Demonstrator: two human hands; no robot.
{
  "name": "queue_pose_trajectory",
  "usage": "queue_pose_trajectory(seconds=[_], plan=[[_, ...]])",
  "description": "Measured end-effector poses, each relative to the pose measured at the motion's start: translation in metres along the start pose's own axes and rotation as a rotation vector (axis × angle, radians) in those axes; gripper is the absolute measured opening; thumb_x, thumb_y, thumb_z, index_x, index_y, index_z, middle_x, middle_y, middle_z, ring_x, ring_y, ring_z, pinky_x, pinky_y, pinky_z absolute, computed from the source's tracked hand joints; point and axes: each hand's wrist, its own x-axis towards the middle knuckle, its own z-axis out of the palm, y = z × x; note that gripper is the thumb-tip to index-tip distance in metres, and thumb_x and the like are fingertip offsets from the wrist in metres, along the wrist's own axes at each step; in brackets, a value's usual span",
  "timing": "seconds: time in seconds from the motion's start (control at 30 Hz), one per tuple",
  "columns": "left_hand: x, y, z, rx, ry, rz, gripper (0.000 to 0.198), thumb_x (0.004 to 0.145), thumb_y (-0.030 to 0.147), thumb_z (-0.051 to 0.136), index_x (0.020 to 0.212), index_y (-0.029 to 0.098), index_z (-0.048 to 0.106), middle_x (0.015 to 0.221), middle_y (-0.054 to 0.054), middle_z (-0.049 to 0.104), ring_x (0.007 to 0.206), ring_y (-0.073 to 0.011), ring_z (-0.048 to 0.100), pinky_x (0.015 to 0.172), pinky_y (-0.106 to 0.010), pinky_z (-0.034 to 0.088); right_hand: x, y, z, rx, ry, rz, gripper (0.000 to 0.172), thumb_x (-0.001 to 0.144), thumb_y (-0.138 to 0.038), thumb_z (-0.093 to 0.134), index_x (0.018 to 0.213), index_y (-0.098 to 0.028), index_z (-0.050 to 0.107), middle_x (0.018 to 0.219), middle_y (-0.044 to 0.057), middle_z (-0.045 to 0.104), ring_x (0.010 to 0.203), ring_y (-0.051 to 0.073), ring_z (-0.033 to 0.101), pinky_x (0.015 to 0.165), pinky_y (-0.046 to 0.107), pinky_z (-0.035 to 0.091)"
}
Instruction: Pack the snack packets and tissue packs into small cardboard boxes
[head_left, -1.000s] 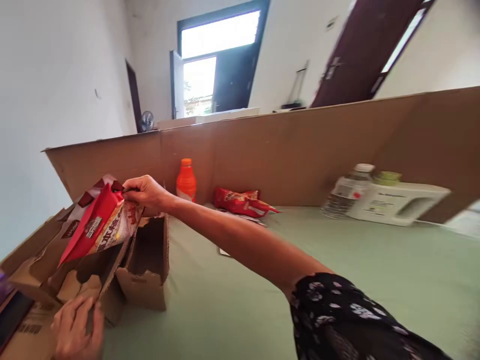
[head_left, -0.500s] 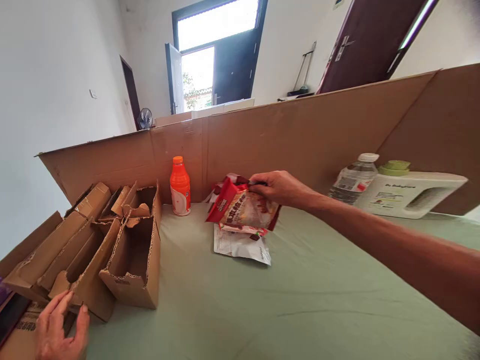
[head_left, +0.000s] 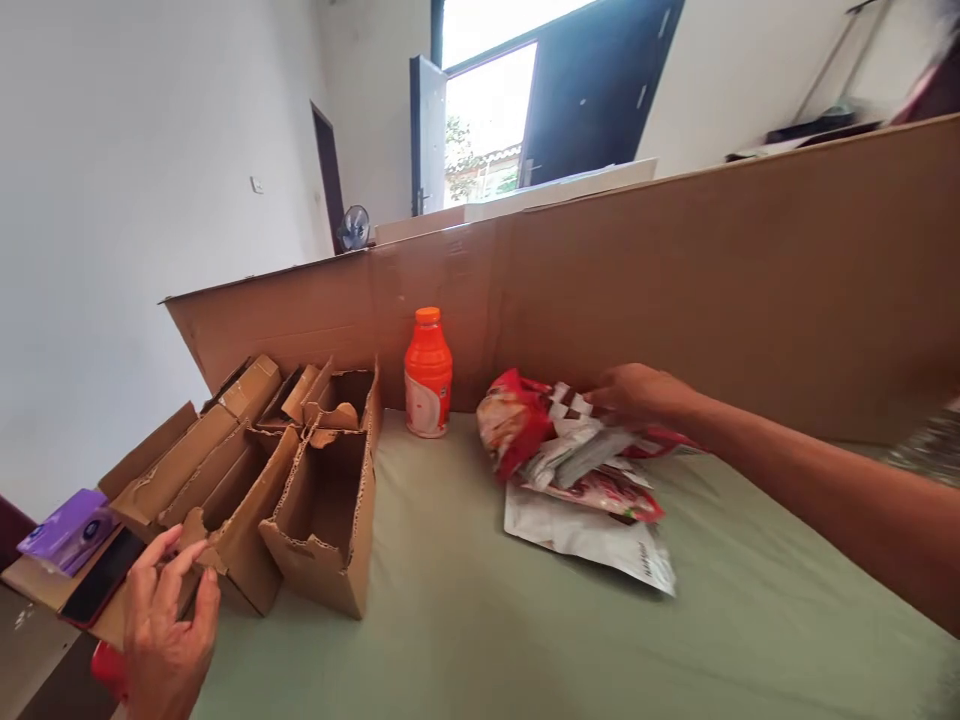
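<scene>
My right hand (head_left: 637, 395) reaches in from the right, blurred, its fingers closed at the edge of a heap of crumpled packaging. Several packets lie there: a red snack packet (head_left: 514, 420) bulging at the left, silvery wrappers (head_left: 585, 450) in the middle, and a white pouch (head_left: 585, 530) flat underneath. Exactly which layer the fingertips pinch is partly hidden. My left hand (head_left: 171, 625) is open, fingers apart, by the front of the cardboard boxes (head_left: 240, 530) and holds nothing. An orange bottle (head_left: 428, 375) stands upright between boxes and packets.
A tall cardboard wall (head_left: 675, 270) runs along the back of the green-covered table (head_left: 450, 640). On the left are a purple pack (head_left: 67, 530) and a dark phone (head_left: 103, 575). Part of a clear bottle (head_left: 930, 450) shows at the right edge.
The view has swung right to left, so everything sits further right. The red packet lifted in my right hand is now crumpled lower among the others, exposing silvery wrappers. My left hand stays open.
</scene>
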Motion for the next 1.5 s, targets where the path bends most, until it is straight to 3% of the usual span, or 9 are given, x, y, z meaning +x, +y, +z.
queue_pose_trajectory(seconds=[0.13, 0.27, 0.4, 0.53, 0.7, 1.0, 1.13, 1.27, 1.5], plan=[[0.034, -0.004, 0.003, -0.056, -0.059, 0.091, 0.018, 0.098, 0.019, 0.055, 0.114, 0.022, 0.062, 0.121, -0.01, 0.064, 0.114, -0.0264, 0.062, 0.101, -0.046, 0.051, -0.003, -0.009, -0.004, -0.085, -0.028, 0.042, 0.017, 0.085, -0.025, 0.058, 0.075, -0.023, 0.072, 0.09, 0.014, 0.076, 0.065, 0.025, 0.066, 0.057, 0.035, 0.044], [0.084, -0.004, 0.041, -0.076, -0.446, 0.075, 0.031, 0.095, 0.011, 0.047, 0.12, 0.017, 0.063, 0.129, -0.012, 0.066, 0.123, -0.0254, 0.06, 0.109, -0.046, 0.049, -0.013, -0.057, 0.001, -0.037, 0.032, -0.179, 0.027, 0.089, -0.03, 0.051, 0.1, -0.028, 0.075, 0.112, 0.01, 0.077, 0.08, 0.026, 0.071, 0.067, 0.037, 0.051], [0.131, -0.006, 0.093, -0.05, -0.694, 0.11, 0.03, 0.094, 0.007, 0.051, 0.116, 0.017, 0.068, 0.127, -0.009, 0.069, 0.122, -0.0214, 0.062, 0.11, -0.039, 0.05, -0.032, -0.151, 0.021, 0.066, 0.04, -0.688, 0.035, 0.092, -0.027, 0.044, 0.105, -0.02, 0.076, 0.121, 0.013, 0.074, 0.108, 0.029, 0.069, 0.091, 0.04, 0.052], [0.159, -0.005, 0.132, 0.036, -0.895, 0.145, 0.025, 0.098, 0.032, 0.064, 0.118, 0.016, 0.066, 0.122, -0.009, 0.068, 0.11, -0.0232, 0.067, 0.096, -0.046, 0.057, -0.045, -0.263, 0.051, -0.037, -0.109, -1.002, 0.042, 0.101, -0.028, 0.036, 0.126, -0.023, 0.07, 0.138, 0.006, 0.067, 0.124, 0.024, 0.062, 0.1, 0.033, 0.045], [0.162, -0.006, 0.153, 0.143, -1.029, 0.178, 0.035, 0.098, 0.038, 0.065, 0.126, 0.017, 0.062, 0.129, -0.01, 0.064, 0.112, -0.0248, 0.066, 0.095, -0.048, 0.057, -0.049, -0.351, 0.085, -0.17, -0.24, -1.137, 0.037, 0.102, -0.029, 0.04, 0.112, -0.021, 0.075, 0.127, 0.01, 0.073, 0.121, 0.027, 0.062, 0.096, 0.035, 0.04], [0.134, -0.012, 0.166, 0.08, -1.057, 0.196, 0.035, 0.098, 0.037, 0.065, 0.127, 0.018, 0.062, 0.131, -0.01, 0.063, 0.116, -0.0261, 0.064, 0.099, -0.051, 0.055, -0.028, -0.333, 0.095, -0.379, -0.337, -1.104, 0.032, 0.093, -0.017, 0.051, 0.111, -0.021, 0.078, 0.11, 0.009, 0.078, 0.104, 0.026, 0.071, 0.081, 0.03, 0.045], [0.129, -0.01, 0.171, 0.125, -0.992, 0.165, 0.035, 0.098, 0.037, 0.064, 0.127, 0.018, 0.062, 0.134, -0.01, 0.062, 0.118, -0.0267, 0.063, 0.1, -0.051, 0.054, -0.015, -0.353, 0.114, -0.465, -0.39, -1.073, 0.044, 0.088, -0.013, 0.065, 0.13, -0.022, 0.069, 0.126, 0.011, 0.072, 0.117, 0.027, 0.066, 0.091, 0.033, 0.05], [0.127, -0.014, 0.176, 0.119, -0.985, 0.206, 0.035, 0.098, 0.036, 0.065, 0.128, 0.018, 0.061, 0.136, -0.011, 0.061, 0.119, -0.0266, 0.063, 0.1, -0.051, 0.055, -0.003, -0.375, 0.132, -0.553, -0.507, -1.059, 0.036, 0.096, -0.033, 0.067, 0.129, -0.018, 0.064, 0.128, 0.01, 0.067, 0.111, 0.024, 0.066, 0.095, 0.045, 0.055], [0.126, -0.022, 0.183, 0.088, -1.009, 0.246, 0.035, 0.098, 0.036, 0.065, 0.127, 0.018, 0.062, 0.133, -0.01, 0.063, 0.115, -0.0256, 0.065, 0.097, -0.049, 0.056, 0.015, -0.367, 0.134, -0.532, -0.464, -1.041, 0.044, 0.095, -0.026, 0.067, 0.138, -0.022, 0.061, 0.134, 0.011, 0.066, 0.121, 0.028, 0.063, 0.1, 0.046, 0.053]])
